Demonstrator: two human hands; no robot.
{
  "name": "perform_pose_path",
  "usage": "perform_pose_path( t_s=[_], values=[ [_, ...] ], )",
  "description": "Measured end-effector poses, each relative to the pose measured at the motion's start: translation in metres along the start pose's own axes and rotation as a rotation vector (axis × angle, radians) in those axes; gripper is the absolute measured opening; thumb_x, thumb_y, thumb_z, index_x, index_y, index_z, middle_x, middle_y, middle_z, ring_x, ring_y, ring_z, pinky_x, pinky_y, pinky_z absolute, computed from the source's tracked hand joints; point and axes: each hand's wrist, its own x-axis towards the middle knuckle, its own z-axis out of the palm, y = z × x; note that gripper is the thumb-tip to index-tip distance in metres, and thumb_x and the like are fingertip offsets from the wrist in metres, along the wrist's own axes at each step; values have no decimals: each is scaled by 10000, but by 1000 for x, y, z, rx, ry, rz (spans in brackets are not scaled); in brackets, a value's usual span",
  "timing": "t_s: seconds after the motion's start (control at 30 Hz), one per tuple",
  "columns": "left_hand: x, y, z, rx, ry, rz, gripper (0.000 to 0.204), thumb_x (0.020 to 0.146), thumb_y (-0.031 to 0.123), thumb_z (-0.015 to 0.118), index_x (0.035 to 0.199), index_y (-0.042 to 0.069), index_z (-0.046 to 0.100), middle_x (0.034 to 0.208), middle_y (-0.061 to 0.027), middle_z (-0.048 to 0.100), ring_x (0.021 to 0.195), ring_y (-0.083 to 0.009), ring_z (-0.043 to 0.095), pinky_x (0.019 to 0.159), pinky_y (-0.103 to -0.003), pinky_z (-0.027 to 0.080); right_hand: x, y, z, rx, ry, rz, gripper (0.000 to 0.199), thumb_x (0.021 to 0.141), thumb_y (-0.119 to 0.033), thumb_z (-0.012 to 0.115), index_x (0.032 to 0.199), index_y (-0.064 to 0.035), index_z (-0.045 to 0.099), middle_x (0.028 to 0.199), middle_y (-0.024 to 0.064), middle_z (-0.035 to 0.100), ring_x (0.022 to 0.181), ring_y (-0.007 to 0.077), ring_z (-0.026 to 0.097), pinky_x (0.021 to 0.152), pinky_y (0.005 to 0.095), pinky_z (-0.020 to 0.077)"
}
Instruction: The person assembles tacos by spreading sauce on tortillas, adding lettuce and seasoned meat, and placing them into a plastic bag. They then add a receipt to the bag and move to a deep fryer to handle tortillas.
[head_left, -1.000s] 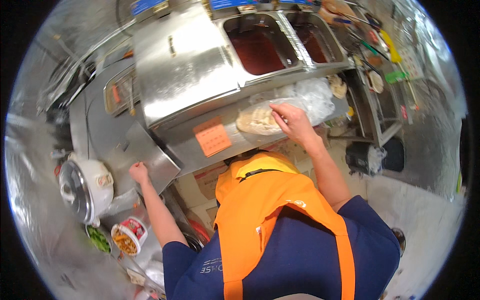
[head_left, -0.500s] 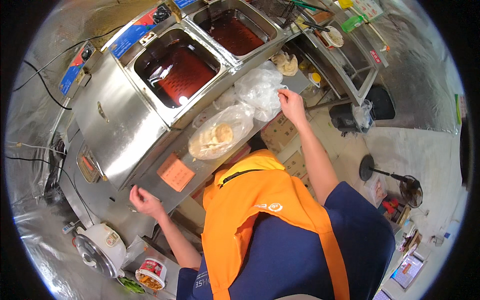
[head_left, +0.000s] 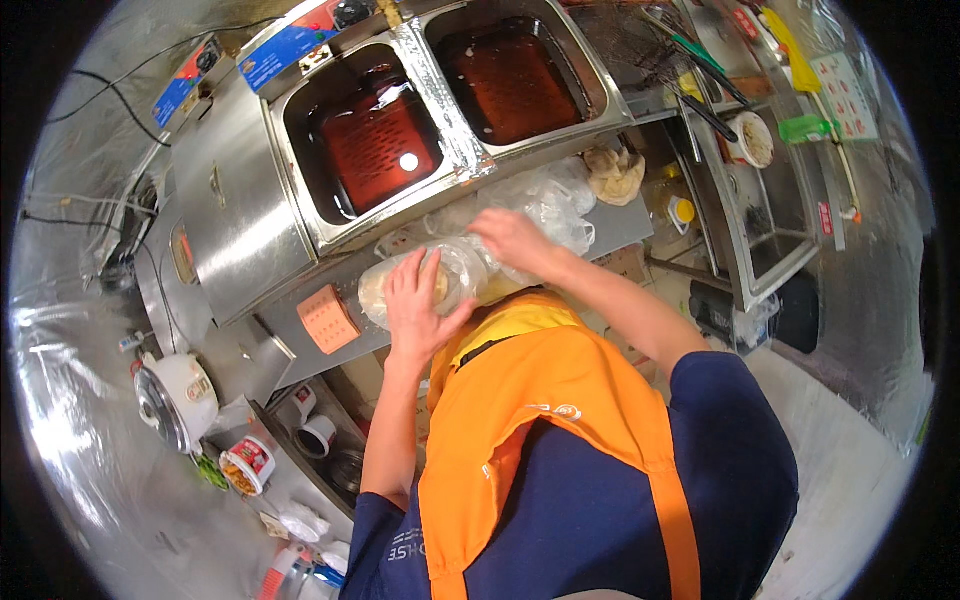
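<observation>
While the left hand [head_left: 418, 305] lies flat, fingers spread, on the bagged flatbread [head_left: 400, 290], the right hand [head_left: 515, 238] pinches its plastic

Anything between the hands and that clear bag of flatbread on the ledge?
Nothing visible. The left hand already lies flat on the bag of flatbread, and the right hand is at its upper edge beside the loose plastic bags. The orange pad sits off to the left, apart.
</observation>
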Motion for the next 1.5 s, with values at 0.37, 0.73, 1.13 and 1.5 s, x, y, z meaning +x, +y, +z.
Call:
perform_pose_path(
  t_s=[0.37, 0.73, 1.13, 1.5],
  values=[
    [-43, -58, 55, 198, -161, -253, 969, 676, 212, 922, 1512, 63, 456, 1366, -160, 532, 1325, -363, 476, 1177, -630, 272, 35, -2, 52, -200, -83, 406, 102, 900, -94, 577, 906, -30, 656, 943, 203, 685, 891, 392, 698, 745, 516, 557],
    [-8, -48, 5, -759, -18, -280, 393, 951, 74, 671, 1337, 20, 626, 1287, -124, 644, 1088, -191, 649, 839, -314, 549, 25, -62, -78, 1132, 221, 598, 166, 1035, -77, 558, 1124, 18, 661, 1097, 71, 722, 990, 161, 705, 896, 349, 615],
    [54, 4, 24, -1493, 201, -250, 646, 889, -41, 752, 1480, -3, 494, 1387, -96, 589, 1218, -195, 610, 1006, -327, 525, 23, -85, -76, 959, 346, 651, 131, 932, 51, 624, 1055, 6, 627, 1031, 52, 704, 958, 133, 708, 751, 303, 618],
    [48, 8, 27, -864, 486, -67, 417, 861, -104, 676, 1270, -20, 671, 1360, -90, 584, 1201, -151, 592, 904, -234, 492, 25, -127, -74, 766, 257, 297, 439, 934, 12, 625, 1373, 28, 606, 1297, 179, 683, 1118, 188, 686, 912, 326, 587]
  ],
)
